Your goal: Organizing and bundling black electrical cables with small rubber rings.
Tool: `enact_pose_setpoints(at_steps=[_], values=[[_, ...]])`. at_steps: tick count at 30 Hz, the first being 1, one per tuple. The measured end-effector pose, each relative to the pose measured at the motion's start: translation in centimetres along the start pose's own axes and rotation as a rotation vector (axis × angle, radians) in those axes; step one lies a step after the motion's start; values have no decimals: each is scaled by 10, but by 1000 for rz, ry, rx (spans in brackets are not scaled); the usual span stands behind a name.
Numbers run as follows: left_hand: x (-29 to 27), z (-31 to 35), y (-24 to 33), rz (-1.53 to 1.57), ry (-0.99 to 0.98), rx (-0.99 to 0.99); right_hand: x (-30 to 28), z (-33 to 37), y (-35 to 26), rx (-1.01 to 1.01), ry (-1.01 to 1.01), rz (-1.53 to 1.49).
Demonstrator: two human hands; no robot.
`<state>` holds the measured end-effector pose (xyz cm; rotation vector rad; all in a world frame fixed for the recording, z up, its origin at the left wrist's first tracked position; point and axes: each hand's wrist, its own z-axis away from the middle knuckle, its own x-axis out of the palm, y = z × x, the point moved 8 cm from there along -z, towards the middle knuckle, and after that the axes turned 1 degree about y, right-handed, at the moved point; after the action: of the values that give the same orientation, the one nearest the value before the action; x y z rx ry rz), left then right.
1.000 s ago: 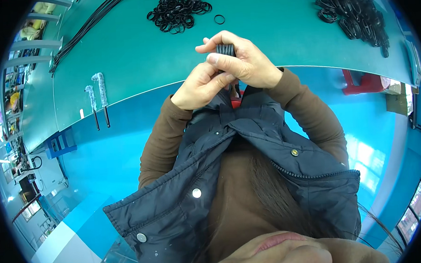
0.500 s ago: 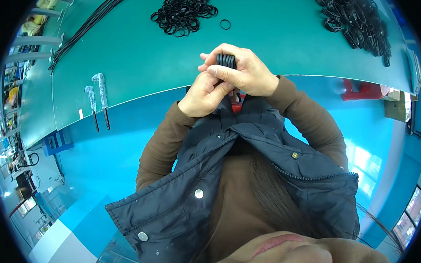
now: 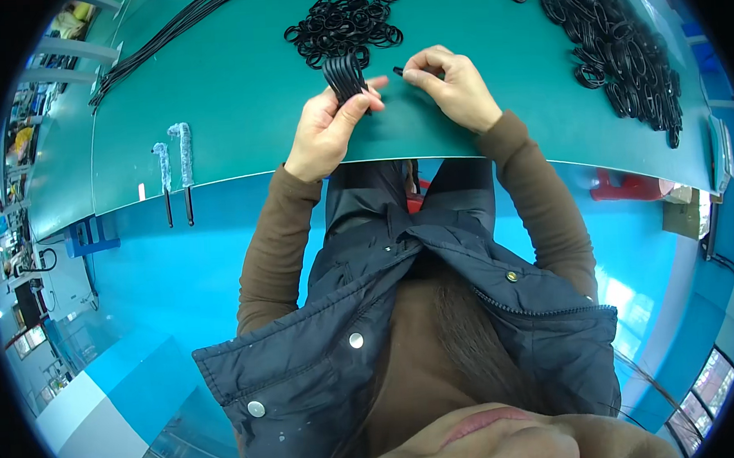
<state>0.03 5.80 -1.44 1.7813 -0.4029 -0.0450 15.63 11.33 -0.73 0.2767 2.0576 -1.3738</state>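
My left hand [image 3: 320, 139] is closed round a stack of black rubber rings [image 3: 342, 74], held upright above the green table, its index finger pointing to the right. Just to the right, my right hand [image 3: 457, 87] pinches a small black ring [image 3: 398, 70] between thumb and forefinger; most of that ring is hidden by the fingertips. Beyond my left hand lies a loose pile of black rings [image 3: 343, 24] on the tabletop.
Bundled black rings [image 3: 622, 58] form a larger heap on the right of the green table [image 3: 238, 95]. Long black strips [image 3: 174, 29] lie far left. Two L-shaped tools with blue-wrapped heads [image 3: 181, 155] overhang the left front edge. A red stool [image 3: 623, 185] stands below right.
My hands were together at the table's front edge around the stack. They have moved apart and forward, the stack staying in my left hand; the single ring on the table is now in my right fingers.
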Motion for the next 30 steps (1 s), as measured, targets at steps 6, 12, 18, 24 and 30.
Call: enact_pose_setpoints(at_steps=[6, 12, 18, 24, 30], values=[[16, -6, -8, 279, 60, -93, 13, 22, 1, 145, -77, -648], [23, -3, -9, 564, -6, -214, 23, 40, 6, 353, -233, -993], [22, 1, -15, 872, -106, -256, 32, 55, -37, 432, -430, -1789], [30, 17, -17, 587, -157, -362, 30, 75, -34, 185, -698, -899], [27, 22, -18, 277, -108, -431, -32, 50, -29, -191, -362, -103]])
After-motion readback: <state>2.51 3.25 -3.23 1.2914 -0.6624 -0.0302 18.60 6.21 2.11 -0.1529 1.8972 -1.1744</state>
